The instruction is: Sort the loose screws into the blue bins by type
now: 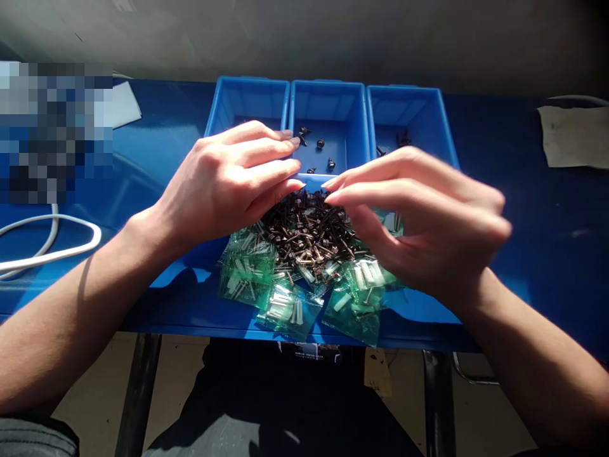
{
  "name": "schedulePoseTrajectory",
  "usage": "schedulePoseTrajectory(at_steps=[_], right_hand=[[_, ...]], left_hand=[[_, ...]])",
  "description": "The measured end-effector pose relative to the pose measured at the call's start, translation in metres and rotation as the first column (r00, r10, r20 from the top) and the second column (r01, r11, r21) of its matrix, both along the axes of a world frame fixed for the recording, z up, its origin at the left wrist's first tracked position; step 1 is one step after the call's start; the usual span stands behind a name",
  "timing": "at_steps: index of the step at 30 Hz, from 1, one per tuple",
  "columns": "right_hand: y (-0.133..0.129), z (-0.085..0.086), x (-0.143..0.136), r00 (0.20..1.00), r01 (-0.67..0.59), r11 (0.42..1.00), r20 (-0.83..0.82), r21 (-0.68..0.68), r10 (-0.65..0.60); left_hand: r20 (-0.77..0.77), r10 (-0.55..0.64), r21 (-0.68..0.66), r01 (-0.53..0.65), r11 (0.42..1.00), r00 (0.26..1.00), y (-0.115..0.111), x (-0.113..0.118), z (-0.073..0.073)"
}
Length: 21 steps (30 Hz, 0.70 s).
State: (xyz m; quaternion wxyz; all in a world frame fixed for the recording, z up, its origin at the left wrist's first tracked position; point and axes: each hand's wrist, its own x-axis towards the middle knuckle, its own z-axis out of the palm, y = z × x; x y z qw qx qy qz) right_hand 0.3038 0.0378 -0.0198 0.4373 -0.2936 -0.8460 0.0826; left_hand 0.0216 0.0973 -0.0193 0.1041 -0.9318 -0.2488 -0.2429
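A heap of dark screws point(309, 238) lies on the blue table in front of three blue bins. My left hand point(228, 181) reaches over the left bin point(252, 101), fingers stretched out toward the middle bin point(328, 101); nothing shows in it. Opposite it, my right hand point(423, 216) hovers above the heap's right side and the front of the right bin point(409, 111). Its fingers are extended, the thumb tip partly hidden beneath them, and I see nothing held. Several screws point(320, 144) rest in the middle bin, and a few dark ones point(403, 138) in the right bin.
Green plastic packets point(247, 273) with white plugs and screws surround the heap's near side. A white cable point(52, 254) curls on the left, near a white sheet point(124, 105). Brown paper point(573, 136) lies at the right. The table's front edge point(190, 330) is close to my body.
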Motion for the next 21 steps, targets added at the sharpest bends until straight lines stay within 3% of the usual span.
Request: schedulePoseTrajectory(at_steps=[3,6,10,16,19,21], right_hand=[[-0.005,0.005,-0.003,0.968,-0.031,0.973,-0.25,-0.23,-0.028],[-0.003,0.008,-0.004,0.957,0.044,0.951,-0.261,-0.305,-0.128],[0.008,0.009,0.004,0.928,0.245,0.954,-0.242,-0.171,-0.281],[0.013,0.01,0.02,0.865,0.497,0.866,-0.04,-0.059,-0.5],[0.011,0.009,0.021,0.9,0.435,0.9,0.013,0.024,-0.435],[0.01,0.008,0.018,0.968,0.227,0.97,0.088,0.091,-0.235]], left_hand=[[0.006,-0.034,0.024,0.034,0.999,0.999,0.001,-0.002,-0.001],[-0.003,-0.02,-0.023,0.02,1.0,1.0,0.0,-0.002,-0.001],[0.005,0.001,-0.098,-0.001,0.995,1.0,0.0,-0.002,0.001],[-0.011,-0.001,-0.111,0.0,0.994,1.0,0.0,0.0,0.004],[-0.005,0.013,-0.067,-0.014,0.998,1.0,-0.001,0.001,0.003],[-0.001,0.015,-0.059,-0.015,0.998,1.0,-0.001,0.001,0.003]])
